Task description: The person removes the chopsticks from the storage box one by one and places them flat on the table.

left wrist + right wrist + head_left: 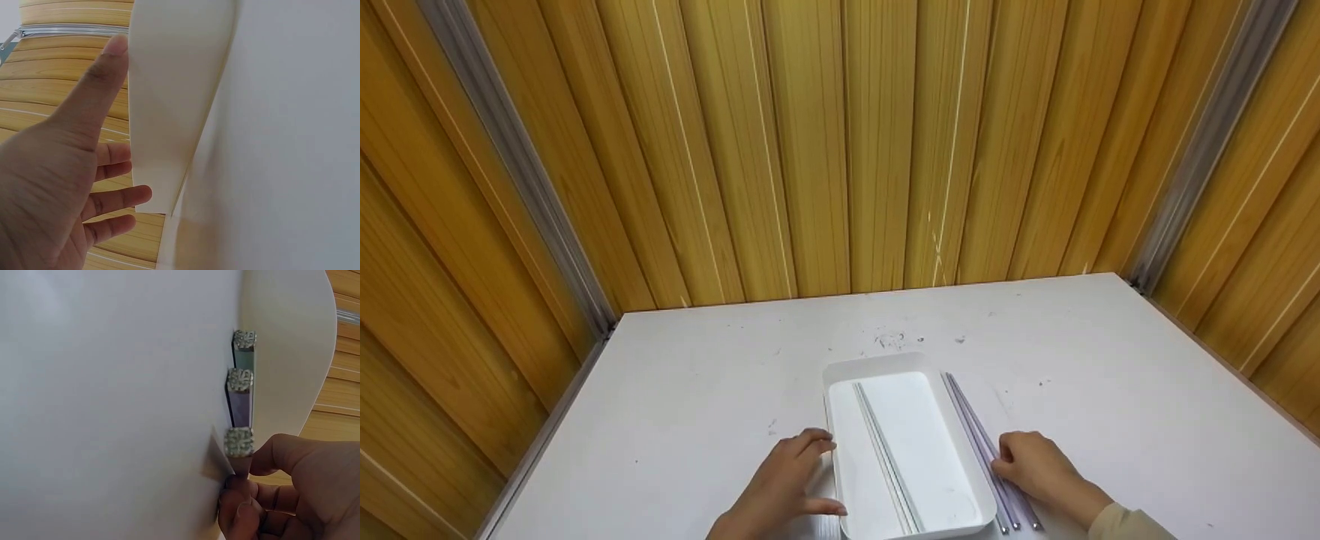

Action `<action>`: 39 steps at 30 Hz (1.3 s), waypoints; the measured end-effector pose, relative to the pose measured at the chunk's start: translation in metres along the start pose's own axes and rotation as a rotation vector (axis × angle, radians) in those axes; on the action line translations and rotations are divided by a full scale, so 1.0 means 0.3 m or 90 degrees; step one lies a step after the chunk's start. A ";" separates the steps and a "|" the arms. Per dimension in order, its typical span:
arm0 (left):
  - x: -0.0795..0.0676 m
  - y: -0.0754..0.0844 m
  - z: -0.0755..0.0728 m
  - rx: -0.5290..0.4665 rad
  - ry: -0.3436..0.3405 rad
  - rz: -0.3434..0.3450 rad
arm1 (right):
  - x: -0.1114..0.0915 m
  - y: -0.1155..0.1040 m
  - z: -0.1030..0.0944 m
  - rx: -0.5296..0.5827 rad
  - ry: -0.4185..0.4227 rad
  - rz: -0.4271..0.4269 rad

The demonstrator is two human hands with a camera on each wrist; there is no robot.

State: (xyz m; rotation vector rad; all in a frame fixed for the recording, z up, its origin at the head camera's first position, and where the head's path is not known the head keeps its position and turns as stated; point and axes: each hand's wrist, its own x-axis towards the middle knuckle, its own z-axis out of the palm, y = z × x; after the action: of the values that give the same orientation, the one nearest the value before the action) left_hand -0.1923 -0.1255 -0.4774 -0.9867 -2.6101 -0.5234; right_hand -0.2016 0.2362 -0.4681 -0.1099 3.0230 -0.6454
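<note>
A white rectangular tray point(877, 367) lies lengthwise on the table, with a few thin pale-green chopsticks point(886, 459) slanting across its floor. My left hand point(787, 480) is at the tray's left side, thumb and fingers spread. In the left wrist view its fingertips touch the tray wall point(174, 101). Along the tray's right side lie 3 purple chopsticks point(976, 439), their ends fanned toward me. My right hand point(1039, 466) pinches the outermost purple chopstick point(239, 443) near its silver patterned end, between thumb and fingers. The other two lie beside it, between the hand and the tray.
The white table point(720, 375) carries dark scuff marks point(891, 340) beyond the tray. Wood-patterned walls point(877, 150) close off the back and both sides, with grey metal posts point(1207, 150) at the corners.
</note>
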 end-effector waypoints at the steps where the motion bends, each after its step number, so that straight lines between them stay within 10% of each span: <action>1: 0.001 0.001 -0.001 0.000 -0.001 0.000 | 0.000 0.000 -0.001 0.000 0.000 -0.002; 39: 0.005 -0.001 -0.002 -0.017 0.012 0.020 | -0.012 0.005 -0.012 0.000 -0.009 0.004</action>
State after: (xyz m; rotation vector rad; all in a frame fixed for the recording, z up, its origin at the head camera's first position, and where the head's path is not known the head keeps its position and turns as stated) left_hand -0.1936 -0.1249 -0.4764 -1.0236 -2.5734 -0.5584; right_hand -0.1984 0.2391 -0.4654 -0.1046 3.0090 -0.6415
